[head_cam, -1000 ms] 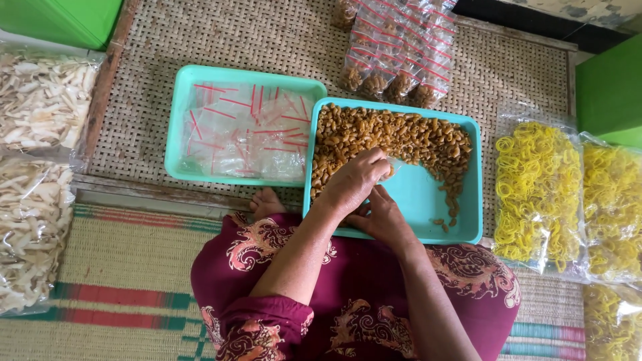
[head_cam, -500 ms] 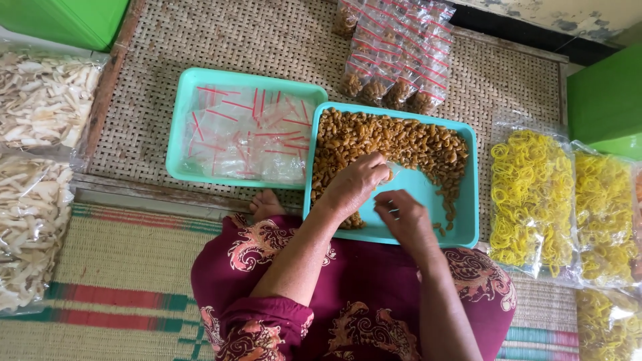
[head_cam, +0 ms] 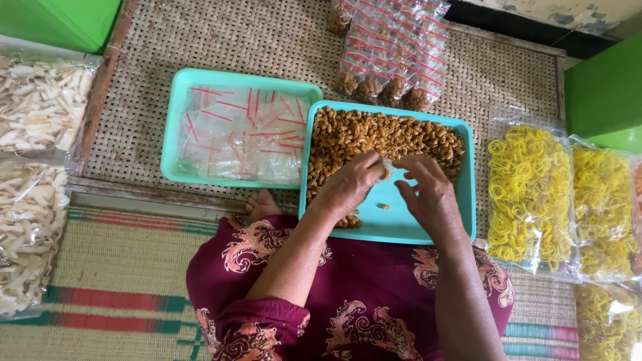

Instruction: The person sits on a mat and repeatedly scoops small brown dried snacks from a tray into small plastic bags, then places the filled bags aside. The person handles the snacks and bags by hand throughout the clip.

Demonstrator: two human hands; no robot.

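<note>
Both forearms are being stretched toward twelve o'clock. The left hand (head_cam: 351,184) is being held palm down, fingers curled. The right hand (head_cam: 428,194) is being kept at its three o'clock, fingers half open, fingertips nearly meeting.

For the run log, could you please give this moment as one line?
left hand: pinching small clear bag | right hand: open beside bag | turquoise plastic tray: brown snacks
</note>
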